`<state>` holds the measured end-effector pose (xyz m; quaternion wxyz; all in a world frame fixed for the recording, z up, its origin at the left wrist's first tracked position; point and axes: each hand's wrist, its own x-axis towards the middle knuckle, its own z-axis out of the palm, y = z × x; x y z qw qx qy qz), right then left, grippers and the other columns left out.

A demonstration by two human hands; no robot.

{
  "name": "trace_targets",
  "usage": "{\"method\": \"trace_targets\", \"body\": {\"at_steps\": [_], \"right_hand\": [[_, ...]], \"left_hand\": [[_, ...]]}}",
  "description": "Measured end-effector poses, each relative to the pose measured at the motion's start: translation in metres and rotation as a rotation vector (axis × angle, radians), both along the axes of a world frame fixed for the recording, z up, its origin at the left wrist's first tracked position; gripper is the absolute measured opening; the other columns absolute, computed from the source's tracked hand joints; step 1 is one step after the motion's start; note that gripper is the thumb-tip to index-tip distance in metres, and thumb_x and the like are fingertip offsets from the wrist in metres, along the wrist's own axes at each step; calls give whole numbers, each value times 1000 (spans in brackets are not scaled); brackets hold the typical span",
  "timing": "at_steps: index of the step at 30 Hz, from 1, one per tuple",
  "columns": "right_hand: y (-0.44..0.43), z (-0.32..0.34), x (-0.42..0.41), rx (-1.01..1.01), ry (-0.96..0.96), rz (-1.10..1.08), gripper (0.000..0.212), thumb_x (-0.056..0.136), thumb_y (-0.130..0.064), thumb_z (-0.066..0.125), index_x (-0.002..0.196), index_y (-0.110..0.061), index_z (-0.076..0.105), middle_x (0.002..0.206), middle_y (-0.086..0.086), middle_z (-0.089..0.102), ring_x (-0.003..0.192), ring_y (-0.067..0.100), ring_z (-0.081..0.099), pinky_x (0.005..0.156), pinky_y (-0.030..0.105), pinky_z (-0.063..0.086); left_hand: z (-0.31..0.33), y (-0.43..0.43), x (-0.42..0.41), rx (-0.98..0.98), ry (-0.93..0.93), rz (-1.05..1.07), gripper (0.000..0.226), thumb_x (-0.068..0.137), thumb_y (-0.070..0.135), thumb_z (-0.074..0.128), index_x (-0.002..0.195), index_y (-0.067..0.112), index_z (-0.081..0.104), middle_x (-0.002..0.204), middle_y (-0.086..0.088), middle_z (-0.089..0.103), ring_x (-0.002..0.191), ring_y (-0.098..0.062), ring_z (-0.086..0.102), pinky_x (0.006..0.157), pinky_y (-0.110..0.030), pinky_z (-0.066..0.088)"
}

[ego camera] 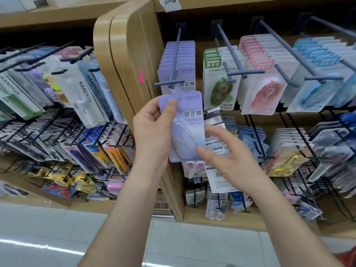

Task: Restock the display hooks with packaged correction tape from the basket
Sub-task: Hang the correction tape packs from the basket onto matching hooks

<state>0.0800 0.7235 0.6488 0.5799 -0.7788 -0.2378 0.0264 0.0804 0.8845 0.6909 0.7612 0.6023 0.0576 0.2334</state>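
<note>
The left hand point(152, 129) and the right hand point(229, 158) are both bare, with slim fingers and short, neatly trimmed nails. The left thumbnail point(172, 103) is plain and rounded at the tip, and the right thumbnail point(200, 151) looks the same. Behind each hand, the left forearm point(123, 218) and the right forearm point(289, 224) are bare and smooth from the wrist to the bottom edge of view.

Glossy clear plastic blister on lilac card pack point(185, 124), matt grey hook point(174, 62), wood-grain shelf panel point(123, 54).
</note>
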Motion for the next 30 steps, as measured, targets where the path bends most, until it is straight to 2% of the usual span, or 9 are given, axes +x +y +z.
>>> {"method": "trace_targets", "body": {"at_steps": [2,6,11,15,20,24,27,29,30], "right_hand": [[6,0,1,4,4,-20,17,85,-47,62,102,-50,62,111,-26,65,115,-2,54,99,21,42],[14,2,3,-4,-1,-53,10,84,-52,58,92,-50,63,107,-32,63,112,2,55,95,23,41],[17,-1,1,5,-8,-66,13,85,-53,58,96,-49,65,107,-21,66,114,5,55,99,33,44],[20,-2,2,8,1,-68,15,89,-48,60,102,-43,66,111,-16,66,115,6,56,101,37,45],[26,0,4,21,4,-75,18,94,-39,61,109,-32,68,115,-6,66,114,7,58,101,39,46],[28,-4,5,29,39,-86,21,94,-41,60,109,-28,68,113,-5,67,112,10,59,100,42,47],[31,-5,6,52,52,-93,18,94,-41,61,104,-27,67,110,-4,68,110,13,60,98,42,48],[32,-4,7,55,56,-95,11,94,-42,61,98,-32,66,105,-7,67,105,10,60,93,34,47],[33,-4,8,56,60,-95,6,94,-41,61,93,-36,64,101,-11,66,101,8,59,89,28,45]], "left_hand": [[4,0,3,13,-43,33,16,96,7,59,86,14,69,77,5,73,77,-14,66,72,-32,56],[5,-1,4,47,-69,88,16,97,8,60,85,14,68,74,8,71,73,-11,65,67,-31,55],[4,0,1,50,-122,93,16,97,5,59,84,13,66,70,9,69,66,-8,63,61,-25,52],[11,0,3,57,-136,90,10,92,6,66,83,11,66,65,9,69,62,-6,62,59,-24,52],[13,5,12,67,-142,101,5,93,7,65,92,11,69,78,5,73,74,-9,69,64,-26,54],[11,7,15,107,-65,71,15,100,12,56,94,16,69,80,9,73,77,-7,67,68,-27,55],[8,11,14,270,-26,106,19,103,20,50,105,16,69,89,11,72,81,-4,66,72,-27,53],[1,14,6,460,-52,119,25,101,26,54,122,16,62,103,8,71,93,-7,66,79,-33,55],[-5,15,0,581,-58,142,36,99,29,58,132,17,56,112,5,67,101,-11,65,84,-35,55]]}}
